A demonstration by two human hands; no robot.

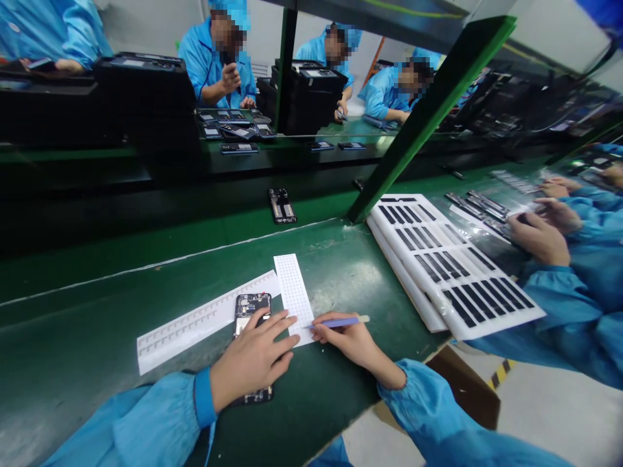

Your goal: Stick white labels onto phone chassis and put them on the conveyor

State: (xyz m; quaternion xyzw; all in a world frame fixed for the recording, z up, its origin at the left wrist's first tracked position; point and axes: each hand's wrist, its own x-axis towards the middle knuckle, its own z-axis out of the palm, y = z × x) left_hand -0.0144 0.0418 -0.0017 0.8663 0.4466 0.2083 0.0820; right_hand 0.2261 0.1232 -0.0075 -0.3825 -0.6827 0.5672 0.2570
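My left hand (256,363) lies with its fingers spread over an opened phone (253,305), hiding the phone's middle; its fingertips reach the left edge of a narrow sticker sheet (293,285). A purple pen-like tool (338,322) with a pale end is pinched in my right hand (348,340), its tip at the lower part of that sheet. Under the upper end of the phone runs a longer white strip (185,327) printed with rows of small grey marks.
White foam trays (452,266) of black strips are stacked at the right, beside a co-worker's hands (540,233). Another opened phone (282,206) lies beyond the bench's white line. A green post (433,123) slants up from the bench. Several co-workers sit opposite, near black bins (314,97).
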